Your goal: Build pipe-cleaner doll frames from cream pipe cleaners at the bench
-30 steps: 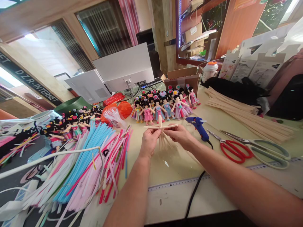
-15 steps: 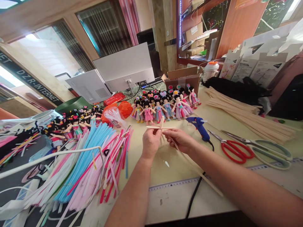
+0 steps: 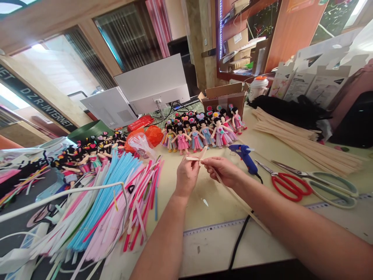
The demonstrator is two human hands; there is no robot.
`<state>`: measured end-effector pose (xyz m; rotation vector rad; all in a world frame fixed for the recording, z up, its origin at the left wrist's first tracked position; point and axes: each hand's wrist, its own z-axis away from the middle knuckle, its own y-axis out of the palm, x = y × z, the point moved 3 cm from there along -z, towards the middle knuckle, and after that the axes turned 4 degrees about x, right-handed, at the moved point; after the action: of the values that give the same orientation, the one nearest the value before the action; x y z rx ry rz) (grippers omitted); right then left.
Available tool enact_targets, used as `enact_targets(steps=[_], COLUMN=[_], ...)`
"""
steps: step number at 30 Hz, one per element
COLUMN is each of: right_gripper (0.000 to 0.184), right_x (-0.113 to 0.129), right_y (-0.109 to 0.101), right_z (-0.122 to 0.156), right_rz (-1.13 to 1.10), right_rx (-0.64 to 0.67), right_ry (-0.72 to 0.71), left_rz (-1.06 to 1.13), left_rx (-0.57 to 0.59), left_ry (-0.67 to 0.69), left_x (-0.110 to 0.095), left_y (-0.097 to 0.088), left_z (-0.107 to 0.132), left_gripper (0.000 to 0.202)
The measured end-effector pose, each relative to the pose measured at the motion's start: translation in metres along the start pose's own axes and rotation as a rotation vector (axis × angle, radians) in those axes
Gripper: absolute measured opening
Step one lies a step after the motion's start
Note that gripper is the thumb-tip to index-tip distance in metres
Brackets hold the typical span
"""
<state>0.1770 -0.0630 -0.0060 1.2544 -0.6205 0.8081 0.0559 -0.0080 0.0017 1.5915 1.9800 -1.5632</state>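
Note:
Over the middle of the table, my left hand (image 3: 187,175) pinches a small cream pipe-cleaner figure (image 3: 197,156) with a short crossbar. My right hand (image 3: 222,170) is closed on the same cream strand, whose long tail (image 3: 244,210) trails down and right across the table under my forearm. Both hands meet just in front of a row of finished small dolls (image 3: 201,130) in pink and blue dresses.
A blue glue gun (image 3: 244,156) lies right of my hands, its black cable running to the near edge. Red scissors (image 3: 287,182) and pale green scissors (image 3: 329,186) lie further right. Cream stems (image 3: 305,146) are piled beyond. Coloured stems (image 3: 107,198) and more dolls (image 3: 87,151) fill the left.
The loose bundle hanging below my hands is gone; one long strand now trails to the right. The crossbar looks shorter and the hands have shifted slightly right and up.

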Motion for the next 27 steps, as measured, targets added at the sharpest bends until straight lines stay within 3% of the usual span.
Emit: enact_targets(steps=[5, 9, 11, 15, 17, 21, 27], right_gripper=[0.016, 0.018, 0.017, 0.01, 0.009, 0.008, 0.017], right_x=[0.006, 0.015, 0.019, 0.027, 0.027, 0.027, 0.027], right_y=[-0.003, -0.005, -0.006, -0.008, -0.007, -0.005, -0.006], right_z=[0.001, 0.003, 0.005, 0.011, 0.014, 0.014, 0.012], right_rz=[0.097, 0.438, 0.68, 1.233, 1.389, 1.438, 1.357], right_rx=[0.004, 0.117, 0.087, -0.212, -0.303, -0.272, -0.221], right_ry=[0.033, -0.015, -0.17, -0.595, -0.736, -0.841, -0.767], left_rz=[0.15, 0.464, 0.602, 0.742, 0.77, 0.815, 0.886], left_rx=[0.029, 0.068, 0.062, 0.063, 0.086, 0.153, 0.18], left_ry=[-0.245, -0.444, -0.497, -0.523, -0.517, -0.487, -0.434], left_x=[0.0, 0.003, 0.004, 0.001, -0.001, -0.006, -0.006], left_y=[-0.002, -0.001, 0.001, 0.004, 0.004, 0.006, 0.006], left_z=[-0.001, -0.002, -0.002, -0.001, 0.0, 0.001, 0.002], left_gripper=[0.008, 0.01, 0.011, 0.011, 0.014, 0.019, 0.027])
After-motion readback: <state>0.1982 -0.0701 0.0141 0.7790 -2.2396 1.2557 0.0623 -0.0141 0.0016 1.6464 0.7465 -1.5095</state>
